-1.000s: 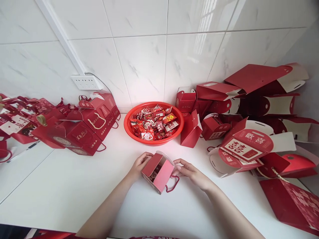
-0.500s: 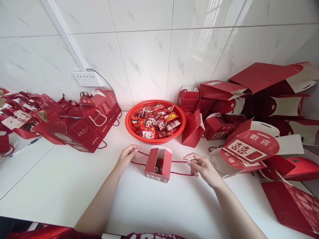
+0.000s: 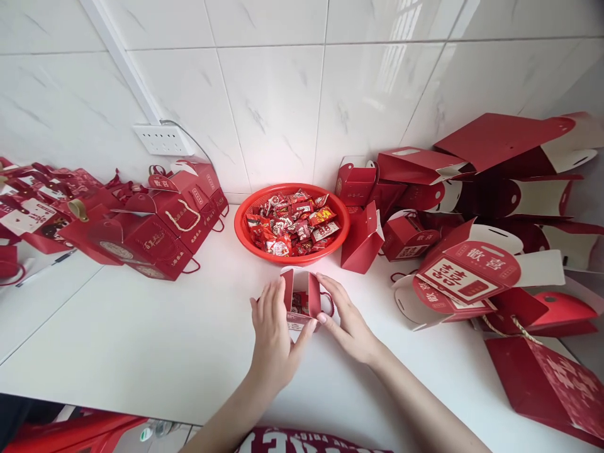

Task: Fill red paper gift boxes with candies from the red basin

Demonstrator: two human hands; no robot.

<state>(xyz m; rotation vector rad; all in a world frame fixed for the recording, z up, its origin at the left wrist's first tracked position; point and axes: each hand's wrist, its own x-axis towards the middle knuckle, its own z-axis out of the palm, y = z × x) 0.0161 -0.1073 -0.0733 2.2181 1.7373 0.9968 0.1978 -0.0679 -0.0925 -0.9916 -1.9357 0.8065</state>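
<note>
A small red candy box [image 3: 302,324] stands upright on the white table with its top open and wrapped candies [image 3: 300,304] inside. My left hand [image 3: 274,333] lies along its left wall, fingers together and thumb at the front. Against the right wall is my right hand [image 3: 348,324], its thumb on the front right corner; the two hands hold the box between them. A dark red cord handle [image 3: 329,303] loops out at the right side. The left cord is hidden by my left hand.
Behind the box, a red plastic basket [image 3: 241,236] is heaped with wrapped sweets. Red gift boxes [image 3: 155,242] stand at the left near a pen [image 3: 44,267]. Many more red boxes [image 3: 472,270] are piled at the right. A power strip [image 3: 163,139] is on the tiled wall.
Both hands have let go of the stretched cords and come inward onto the box's sides. The right cord now hangs in a loop beside the box.
</note>
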